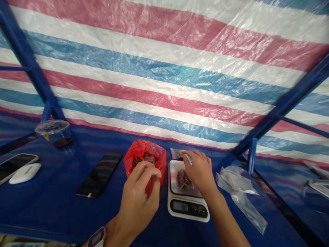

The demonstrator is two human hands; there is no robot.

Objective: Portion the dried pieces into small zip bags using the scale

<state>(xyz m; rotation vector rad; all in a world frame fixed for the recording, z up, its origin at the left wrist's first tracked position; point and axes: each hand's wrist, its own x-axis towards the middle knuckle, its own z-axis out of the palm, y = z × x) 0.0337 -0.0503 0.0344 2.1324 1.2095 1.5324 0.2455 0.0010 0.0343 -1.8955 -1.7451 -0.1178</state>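
Observation:
My left hand is in front of a red plastic bag of reddish-brown dried bits. Its fingers are curled towards the thumb; whatever is between them, if anything, is hidden. A small clear piece lies on the bits in the bag. Above a white digital scale, my right hand pinches the pale top edge of a small clear plastic bag. Brown pieces show inside that bag, which rests on the scale's plate. Another small clear packet lies just behind the scale, partly covered by my right hand.
Clear plastic bags lie right of the scale. To the left are a black phone, a white earbud case, another phone and a lidded cup of dark liquid. Striped sheeting and blue frame bars stand behind.

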